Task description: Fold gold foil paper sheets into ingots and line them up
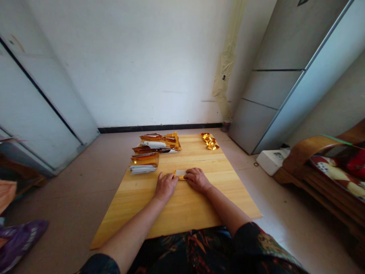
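Observation:
On a pale wooden board (182,209) lies a small folded packet of white paper and gold foil (180,174). My left hand (166,186) rests on the board with its fingertips at the packet's left end. My right hand (196,180) presses on the packet's right end and covers part of it. Beyond the hands, to the left, stand stacks of gold foil packets with white paper sheets (145,161). Crumpled gold foil scraps (209,141) lie at the board's far edge.
A white device (270,161) sits on the floor beside a curved wooden chair with a patterned cushion (322,167). A tall grey cabinet (276,76) stands at the right, and a purple slipper (19,243) lies at the lower left.

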`<state>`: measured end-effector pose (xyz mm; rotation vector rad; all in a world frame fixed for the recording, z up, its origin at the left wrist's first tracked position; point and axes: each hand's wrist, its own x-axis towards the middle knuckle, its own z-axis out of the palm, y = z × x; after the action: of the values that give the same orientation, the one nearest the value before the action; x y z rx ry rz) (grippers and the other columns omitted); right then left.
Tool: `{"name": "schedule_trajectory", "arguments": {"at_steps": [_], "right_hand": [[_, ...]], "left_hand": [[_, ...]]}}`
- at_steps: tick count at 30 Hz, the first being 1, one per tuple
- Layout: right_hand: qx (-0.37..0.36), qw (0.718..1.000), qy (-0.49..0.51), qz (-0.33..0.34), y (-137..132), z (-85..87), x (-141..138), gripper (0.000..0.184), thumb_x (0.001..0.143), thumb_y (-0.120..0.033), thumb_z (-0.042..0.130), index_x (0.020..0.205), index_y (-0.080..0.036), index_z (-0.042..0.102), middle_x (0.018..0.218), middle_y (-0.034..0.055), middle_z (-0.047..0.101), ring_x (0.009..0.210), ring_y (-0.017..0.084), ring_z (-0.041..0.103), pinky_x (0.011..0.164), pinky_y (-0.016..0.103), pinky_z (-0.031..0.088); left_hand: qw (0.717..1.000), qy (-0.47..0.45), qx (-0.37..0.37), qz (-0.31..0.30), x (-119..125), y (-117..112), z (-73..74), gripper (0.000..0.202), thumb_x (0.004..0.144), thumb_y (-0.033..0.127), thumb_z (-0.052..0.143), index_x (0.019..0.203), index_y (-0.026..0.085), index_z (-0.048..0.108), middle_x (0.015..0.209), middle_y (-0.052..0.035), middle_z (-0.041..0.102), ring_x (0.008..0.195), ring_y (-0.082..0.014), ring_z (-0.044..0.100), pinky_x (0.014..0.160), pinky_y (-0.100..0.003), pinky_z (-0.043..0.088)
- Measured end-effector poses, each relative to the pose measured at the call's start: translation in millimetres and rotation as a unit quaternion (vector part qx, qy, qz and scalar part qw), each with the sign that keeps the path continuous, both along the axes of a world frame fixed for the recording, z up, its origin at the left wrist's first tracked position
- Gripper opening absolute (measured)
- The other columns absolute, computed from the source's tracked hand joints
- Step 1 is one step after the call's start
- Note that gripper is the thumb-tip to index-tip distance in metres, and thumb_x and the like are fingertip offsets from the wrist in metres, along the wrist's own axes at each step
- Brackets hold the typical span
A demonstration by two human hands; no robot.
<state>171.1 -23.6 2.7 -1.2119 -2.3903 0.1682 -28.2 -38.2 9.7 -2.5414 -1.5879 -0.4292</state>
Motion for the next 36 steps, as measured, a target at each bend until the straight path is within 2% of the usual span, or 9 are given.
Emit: {"name": "schedule_trajectory", "arguments": {"at_steps": [9,13,18,26,31,36], "right_hand": [[-0.033,0.997,0.056,-0.032,6.0,-3.4,1.6,0.008,0.082,-0.025,0.064,0.085,-0.024,0.071,0.107,0.0050,0.064,0.098,0.020,0.055,0.086,0.034,0.040],[-0.031,0.998,0.044,-0.043,3.4,-0.1,-0.5,0.009,0.082,-0.022,0.062,0.087,-0.024,0.069,0.109,0.0047,0.063,0.099,0.020,0.054,0.087,0.036,0.038],[-0.027,0.999,0.016,-0.015,-0.4,3.5,1.0,0.013,0.083,-0.023,0.060,0.094,-0.024,0.067,0.117,0.0057,0.060,0.105,0.020,0.052,0.091,0.036,0.036],[-0.023,0.999,0.010,-0.040,3.5,1.6,-2.3,0.013,0.087,-0.025,0.056,0.087,-0.024,0.069,0.117,0.0061,0.061,0.104,0.020,0.053,0.089,0.036,0.037],[-0.035,0.998,0.028,-0.034,8.5,-0.5,0.6,0.011,0.084,-0.027,0.060,0.084,-0.025,0.071,0.113,0.0051,0.063,0.102,0.020,0.054,0.088,0.035,0.039],[-0.066,0.996,0.053,-0.035,15.5,-4.7,4.4,0.009,0.079,-0.030,0.067,0.083,-0.025,0.073,0.111,0.0056,0.064,0.101,0.020,0.057,0.091,0.036,0.040]], "left_hand": [[0.999,-0.030,0.016,-0.028,-6.6,0.4,-3.7,0.024,0.090,0.023,0.045,0.098,0.028,0.068,0.104,-0.0058,0.068,0.093,-0.0209,0.062,0.099,-0.050,0.031],[0.999,-0.027,0.020,-0.022,-5.7,-0.4,-4.0,0.025,0.090,0.023,0.045,0.099,0.027,0.068,0.105,-0.0065,0.068,0.094,-0.0211,0.062,0.098,-0.048,0.033],[0.999,-0.026,0.009,-0.016,-5.3,-0.2,-3.4,0.023,0.090,0.024,0.045,0.096,0.026,0.068,0.105,-0.0066,0.068,0.094,-0.0214,0.062,0.097,-0.047,0.034],[0.999,-0.024,-0.004,-0.031,-10.1,0.1,-2.4,0.024,0.091,0.024,0.043,0.094,0.026,0.066,0.106,-0.0062,0.068,0.099,-0.0215,0.060,0.097,-0.047,0.033],[0.999,-0.029,-0.013,-0.040,-14.4,-1.1,-4.3,0.025,0.089,0.022,0.044,0.102,0.028,0.066,0.116,-0.0076,0.064,0.107,-0.0225,0.057,0.101,-0.050,0.030],[0.997,-0.003,-0.016,-0.076,-19.5,-3.8,-4.9,0.037,0.085,0.021,0.049,0.119,0.033,0.058,0.124,-0.0095,0.058,0.117,-0.0261,0.051,0.101,-0.053,0.031]]}}
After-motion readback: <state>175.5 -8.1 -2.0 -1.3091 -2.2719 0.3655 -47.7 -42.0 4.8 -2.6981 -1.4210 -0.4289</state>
